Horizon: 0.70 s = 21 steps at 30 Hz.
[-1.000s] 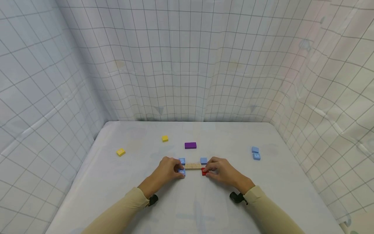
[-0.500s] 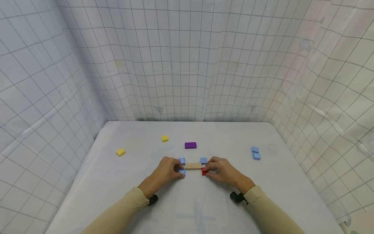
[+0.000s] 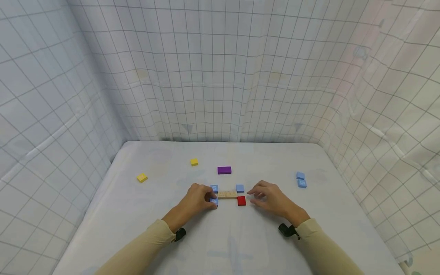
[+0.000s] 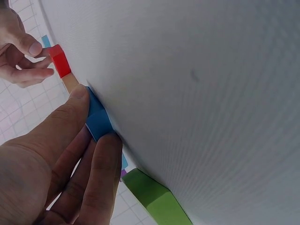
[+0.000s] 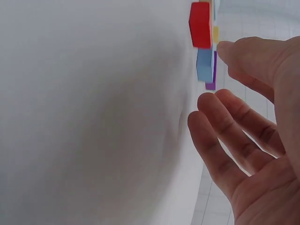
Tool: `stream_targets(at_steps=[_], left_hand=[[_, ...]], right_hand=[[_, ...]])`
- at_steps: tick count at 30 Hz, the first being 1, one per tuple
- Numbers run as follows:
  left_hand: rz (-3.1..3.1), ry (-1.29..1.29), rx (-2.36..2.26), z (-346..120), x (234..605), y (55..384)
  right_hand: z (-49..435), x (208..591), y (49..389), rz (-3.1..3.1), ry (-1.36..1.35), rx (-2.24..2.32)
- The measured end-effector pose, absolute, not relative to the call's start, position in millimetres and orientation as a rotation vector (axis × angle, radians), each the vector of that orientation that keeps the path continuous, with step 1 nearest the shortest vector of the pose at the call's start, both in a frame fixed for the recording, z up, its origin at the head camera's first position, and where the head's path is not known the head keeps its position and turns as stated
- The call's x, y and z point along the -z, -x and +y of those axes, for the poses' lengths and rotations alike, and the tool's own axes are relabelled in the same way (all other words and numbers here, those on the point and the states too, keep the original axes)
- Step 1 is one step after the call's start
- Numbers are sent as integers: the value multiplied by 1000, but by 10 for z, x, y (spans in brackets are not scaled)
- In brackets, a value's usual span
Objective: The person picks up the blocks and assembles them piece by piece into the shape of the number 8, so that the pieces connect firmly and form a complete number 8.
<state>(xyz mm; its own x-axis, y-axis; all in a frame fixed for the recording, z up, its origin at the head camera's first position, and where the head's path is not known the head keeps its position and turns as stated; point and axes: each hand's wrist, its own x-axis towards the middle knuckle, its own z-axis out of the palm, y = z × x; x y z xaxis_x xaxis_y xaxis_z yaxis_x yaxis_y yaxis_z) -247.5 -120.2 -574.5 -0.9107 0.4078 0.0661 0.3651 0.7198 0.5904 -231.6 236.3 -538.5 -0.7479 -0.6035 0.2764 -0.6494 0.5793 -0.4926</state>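
Note:
My left hand pinches a small blue block between thumb and fingertips, at the left end of a plain wooden block. Just behind that block sits another blue one with a white mark. At the wooden block's right end lies a red square block, with a third blue block behind it. My right hand is to the right of the red block, apart from it, thumb and fingers spread and holding nothing.
Farther back lies a purple block. Yellow blocks lie at the back and far left. Two blue blocks sit together at right. A green block shows beside my left hand in the left wrist view. Gridded curtains surround the white table.
My right hand has let go of the red block and moved a little to the right. The red block stays in place. My left hand keeps its pinch on the blue block.

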Motion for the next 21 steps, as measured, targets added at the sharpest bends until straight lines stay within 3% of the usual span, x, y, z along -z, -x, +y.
stream_targets(at_steps=[21], left_hand=[[2859,-659,-927,-1219,5834,2522]], right_hand=[[3650,5390,2501,-2676,-583,-665]])
